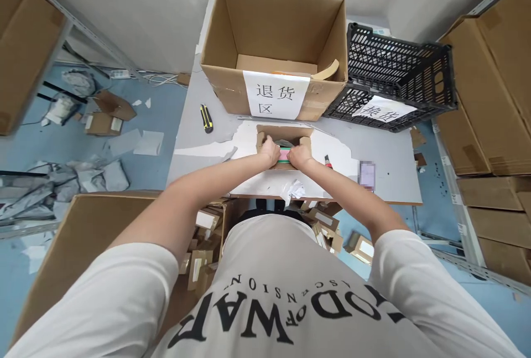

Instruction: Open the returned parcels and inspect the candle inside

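Note:
A small open cardboard box (306, 134) lies on the white table in front of me. At its near side is a flat pink and green item (284, 154), with something greyish partly showing behind it inside the box. My left hand (270, 150) is closed at the item's left end, and my right hand (299, 156) grips its right end. The fingertips are partly hidden. To the right of my right hand lies a red and black cutter (328, 161), partly covered by my forearm. A crumpled bit of clear plastic (292, 191) rests at the table's front edge.
Behind stands a large open carton (228, 92) with a paper sign, beside a black plastic crate (443, 76). On the table (398, 164) lie a yellow and black box cutter (206, 118) and a phone (366, 175). A big carton (103, 225) with small boxes stands below left.

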Action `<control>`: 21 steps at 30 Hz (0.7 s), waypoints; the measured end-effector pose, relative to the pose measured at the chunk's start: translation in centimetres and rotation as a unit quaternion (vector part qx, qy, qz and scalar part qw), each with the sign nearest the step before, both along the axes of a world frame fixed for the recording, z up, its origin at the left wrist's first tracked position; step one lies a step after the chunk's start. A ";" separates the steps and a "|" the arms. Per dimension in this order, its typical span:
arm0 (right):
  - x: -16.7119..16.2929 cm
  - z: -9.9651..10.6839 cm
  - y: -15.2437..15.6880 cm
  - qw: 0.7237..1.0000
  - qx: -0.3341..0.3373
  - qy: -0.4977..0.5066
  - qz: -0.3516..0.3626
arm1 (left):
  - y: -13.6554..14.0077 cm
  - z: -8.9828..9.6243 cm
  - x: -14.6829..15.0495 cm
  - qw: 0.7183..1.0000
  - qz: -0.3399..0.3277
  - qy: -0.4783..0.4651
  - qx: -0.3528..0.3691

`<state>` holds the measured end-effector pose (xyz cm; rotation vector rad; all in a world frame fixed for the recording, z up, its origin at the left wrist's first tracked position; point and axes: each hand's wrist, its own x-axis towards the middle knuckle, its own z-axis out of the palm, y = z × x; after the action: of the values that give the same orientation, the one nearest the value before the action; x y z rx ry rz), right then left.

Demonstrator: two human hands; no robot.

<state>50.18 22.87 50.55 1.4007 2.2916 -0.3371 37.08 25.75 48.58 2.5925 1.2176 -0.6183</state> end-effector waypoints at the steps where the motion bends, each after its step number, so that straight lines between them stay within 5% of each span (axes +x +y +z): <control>1: 0.7 -0.2 -0.5 0.999 0.022 -0.019 -0.022 | -0.2 -0.2 -0.6 0.999 0.032 -0.004 0.018; 5: 5.3 -1.3 -3.0 0.984 0.115 0.011 -0.137 | -1.1 -0.6 -4.8 0.985 0.146 -0.060 0.073; 9: 8.6 -4.0 -5.1 0.958 0.104 0.190 -0.190 | -2.7 -2.1 -8.1 0.969 0.182 -0.158 0.055; 14: 8.9 -7.0 -5.5 0.922 0.082 0.312 -0.215 | -3.6 -4.3 -8.3 0.940 0.201 -0.275 0.022; 17: 8.9 -6.4 -5.4 0.934 0.076 0.283 -0.202 | -3.6 -4.2 -8.0 0.941 0.215 -0.261 0.016; 21: 8.6 -2.5 -5.0 0.956 0.160 0.170 -0.177 | -3.8 -2.6 -8.1 0.951 0.223 -0.213 0.026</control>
<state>58.76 17.86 48.07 2.0678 2.4358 -0.3479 29.03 21.91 45.99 2.1999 1.5889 0.0608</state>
